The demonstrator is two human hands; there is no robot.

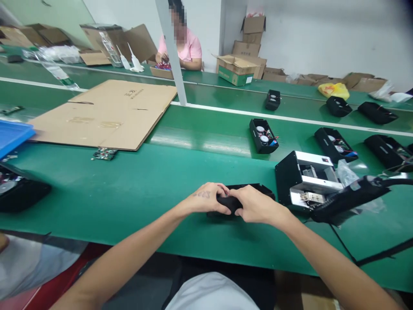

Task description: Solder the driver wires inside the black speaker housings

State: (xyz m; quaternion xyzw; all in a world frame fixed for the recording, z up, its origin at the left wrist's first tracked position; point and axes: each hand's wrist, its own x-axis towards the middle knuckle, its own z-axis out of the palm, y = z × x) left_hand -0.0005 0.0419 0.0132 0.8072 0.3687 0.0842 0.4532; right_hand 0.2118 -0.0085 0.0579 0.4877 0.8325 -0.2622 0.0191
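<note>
My left hand (208,197) and my right hand (260,205) meet over a black speaker case (231,206) lying on the green bench in front of me. Fingers of both hands curl over its near edge, thumbs on the near side. The hands cover much of the case, so its inside and anything small between the fingertips are hidden. Right of it stands a black-and-white machine (318,174) with an open top. Beyond, an open black case (264,135) shows two round speakers and coloured wires.
Flat cardboard (109,112) covers the left middle, a circuit board (105,153) at its near edge. A blue tray (14,135) and another black case (24,191) lie left. A metal post (174,56) rises mid-bench. A person in pink (193,45) sits opposite; another person's clothing (35,262) shows lower left.
</note>
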